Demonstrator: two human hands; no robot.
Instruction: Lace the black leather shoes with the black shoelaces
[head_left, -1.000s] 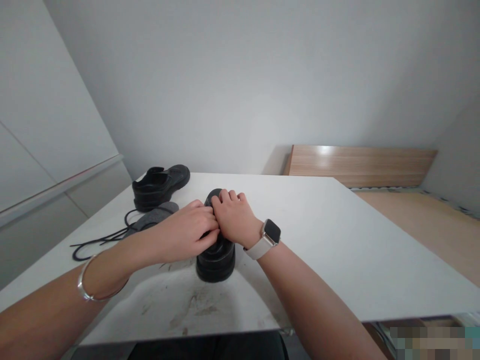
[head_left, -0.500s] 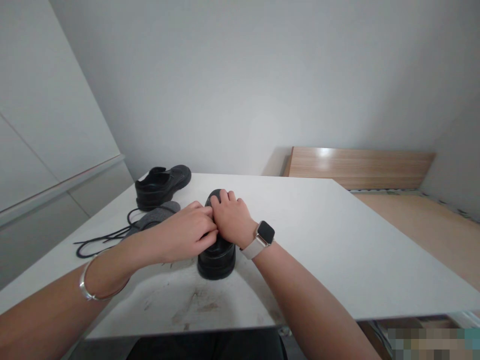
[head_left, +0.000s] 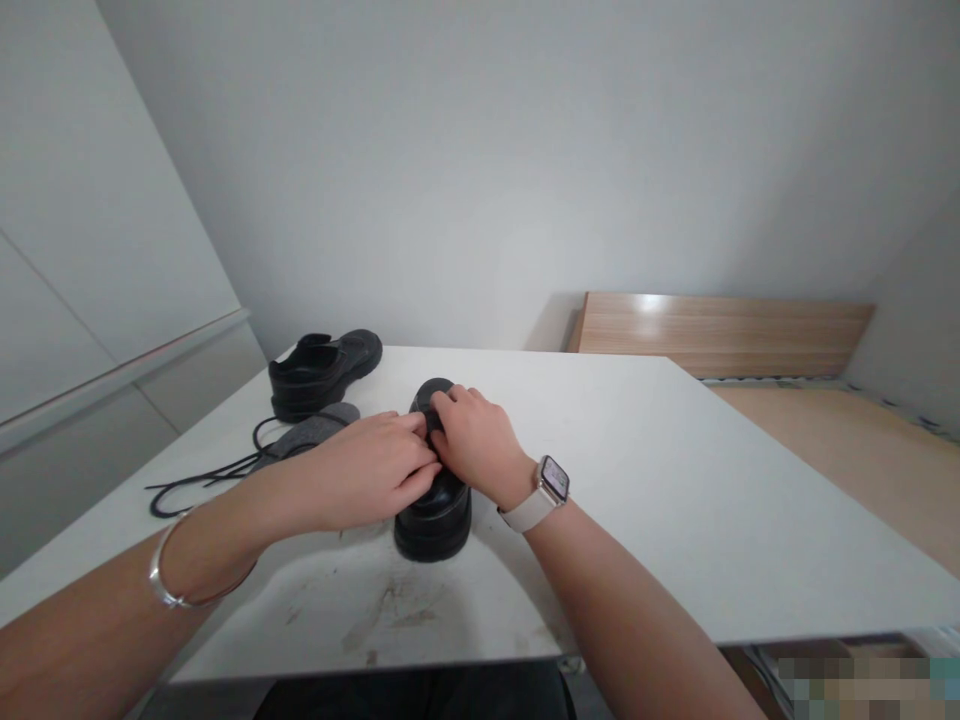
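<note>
A black shoe (head_left: 433,525) stands upright on the white table, its heel toward me and its toe pointing away. My left hand (head_left: 379,465) is closed on the shoe's left side, fingers bent over its upper. From the right, my right hand (head_left: 480,445) grips the upper near the toe, its fingers curled. The two hands meet over the middle of the shoe, and the fingertips are partly hidden. Beyond my left forearm lie a grey insole-like piece (head_left: 311,432) and loose black laces (head_left: 202,480).
A second black shoe (head_left: 319,375) sits at the table's far left. Brown smudges mark the white table (head_left: 637,500) near its front edge. A wooden headboard (head_left: 720,335) and bed board (head_left: 832,440) are beyond the table at the right.
My right hand has shifted slightly right, uncovering more of the shoe's toe, and its wrist has turned. The watch face is now lit. My left hand has barely moved.
</note>
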